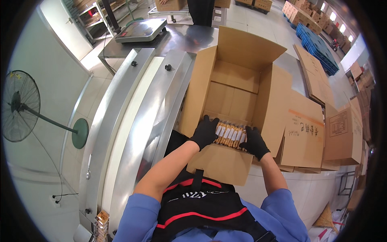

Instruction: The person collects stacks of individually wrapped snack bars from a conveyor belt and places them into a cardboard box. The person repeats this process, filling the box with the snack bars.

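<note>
An open cardboard carton [234,96] stands before me with its flaps folded outward. Inside its near end is a row of clear-wrapped snack packs [230,135], golden brown with pale strips. My left hand [205,132], in a black glove, grips the left end of this row. At the right end my right hand [254,142], gloved the same way, holds the packs between spread fingers. The carton's near flap [222,163] hangs toward my apron. The undersides of the packs are hidden.
A steel conveyor with a white belt [130,133] runs along my left, with more packs [102,225] at its near end. Beyond it a platform scale [141,30] sits on a steel table [187,36]. Flattened cartons [305,130] lean at right. A pedestal fan [21,106] stands far left.
</note>
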`<action>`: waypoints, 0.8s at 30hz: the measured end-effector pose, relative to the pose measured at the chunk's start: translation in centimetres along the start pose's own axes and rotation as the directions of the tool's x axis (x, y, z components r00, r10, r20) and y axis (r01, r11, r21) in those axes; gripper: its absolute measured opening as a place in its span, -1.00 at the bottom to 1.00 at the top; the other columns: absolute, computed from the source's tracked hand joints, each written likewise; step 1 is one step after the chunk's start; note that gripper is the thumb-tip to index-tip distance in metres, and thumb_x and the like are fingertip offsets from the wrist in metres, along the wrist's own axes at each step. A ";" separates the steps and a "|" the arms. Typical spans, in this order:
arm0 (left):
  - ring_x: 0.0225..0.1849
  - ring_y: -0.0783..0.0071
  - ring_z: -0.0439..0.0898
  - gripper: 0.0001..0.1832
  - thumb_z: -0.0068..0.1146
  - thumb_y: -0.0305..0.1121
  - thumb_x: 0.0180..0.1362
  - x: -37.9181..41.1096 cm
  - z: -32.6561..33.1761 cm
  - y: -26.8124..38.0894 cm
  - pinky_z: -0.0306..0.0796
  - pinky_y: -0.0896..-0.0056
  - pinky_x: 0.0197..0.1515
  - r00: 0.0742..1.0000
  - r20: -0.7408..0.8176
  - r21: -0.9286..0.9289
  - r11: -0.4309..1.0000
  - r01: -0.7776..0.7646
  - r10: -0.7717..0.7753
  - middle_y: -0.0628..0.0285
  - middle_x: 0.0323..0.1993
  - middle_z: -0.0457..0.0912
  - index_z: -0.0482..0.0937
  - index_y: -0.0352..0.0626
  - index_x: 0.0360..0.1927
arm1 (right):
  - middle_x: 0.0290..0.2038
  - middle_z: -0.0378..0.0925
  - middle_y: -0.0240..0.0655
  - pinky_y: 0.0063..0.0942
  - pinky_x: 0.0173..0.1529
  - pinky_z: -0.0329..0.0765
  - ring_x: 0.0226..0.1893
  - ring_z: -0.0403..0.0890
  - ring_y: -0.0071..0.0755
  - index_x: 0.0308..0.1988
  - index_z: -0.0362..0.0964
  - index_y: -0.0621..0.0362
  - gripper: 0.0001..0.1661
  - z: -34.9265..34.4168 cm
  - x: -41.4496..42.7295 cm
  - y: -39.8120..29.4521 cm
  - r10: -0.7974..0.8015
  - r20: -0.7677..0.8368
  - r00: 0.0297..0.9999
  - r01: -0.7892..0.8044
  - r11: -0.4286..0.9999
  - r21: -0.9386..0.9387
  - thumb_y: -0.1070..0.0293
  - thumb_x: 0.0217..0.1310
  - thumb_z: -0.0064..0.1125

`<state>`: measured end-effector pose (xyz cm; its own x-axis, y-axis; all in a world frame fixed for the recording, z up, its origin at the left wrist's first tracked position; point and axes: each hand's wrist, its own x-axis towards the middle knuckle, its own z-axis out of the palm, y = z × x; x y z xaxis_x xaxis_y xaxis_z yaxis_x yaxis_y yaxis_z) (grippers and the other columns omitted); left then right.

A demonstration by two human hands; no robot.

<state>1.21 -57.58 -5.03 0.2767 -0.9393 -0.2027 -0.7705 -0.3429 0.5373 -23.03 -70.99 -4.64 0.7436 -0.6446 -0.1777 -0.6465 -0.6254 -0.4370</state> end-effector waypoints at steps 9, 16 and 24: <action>0.30 -0.41 0.46 -0.13 0.53 -0.43 0.00 -1.6 2.0 -1.0 0.47 -0.12 0.31 0.989 -0.135 -0.015 0.998 -0.062 0.059 -0.37 0.42 0.21 0.39 -0.07 0.44 | 0.17 0.34 0.38 0.06 0.24 0.53 0.20 0.44 0.50 0.36 0.23 0.30 0.00 1.2 -1.7 -0.4 -0.092 -0.156 0.983 0.089 0.996 -0.030 0.51 -0.09 0.52; 0.41 -0.42 0.34 -0.15 0.47 -0.43 0.09 -1.8 1.7 -0.3 0.39 -0.13 0.39 0.996 -0.088 -0.013 1.000 -0.004 0.003 -0.38 0.49 0.12 0.34 -0.05 0.48 | 0.33 0.22 0.44 0.10 0.34 0.47 0.30 0.38 0.54 0.43 0.16 0.26 0.06 0.5 -1.6 -1.3 0.046 -0.055 0.997 -0.042 0.998 0.056 0.47 -0.03 0.54; 0.35 -0.43 0.42 -0.26 0.30 -0.52 0.20 0.0 4.8 -2.1 0.49 -0.07 0.30 0.997 -0.060 0.254 0.967 -0.023 0.039 -0.44 0.49 0.13 0.32 -0.17 0.48 | 0.27 0.24 0.44 0.11 0.30 0.49 0.25 0.38 0.58 0.41 0.14 0.39 -0.04 2.7 0.7 -1.1 0.123 0.032 0.992 -0.121 0.991 -0.056 0.58 0.03 0.38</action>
<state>0.14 -56.85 -10.07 0.2803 -0.9508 -0.1322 -0.8972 -0.3085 0.3159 -21.34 -69.54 -6.66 0.6636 -0.7022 -0.2578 -0.7402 -0.5666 -0.3620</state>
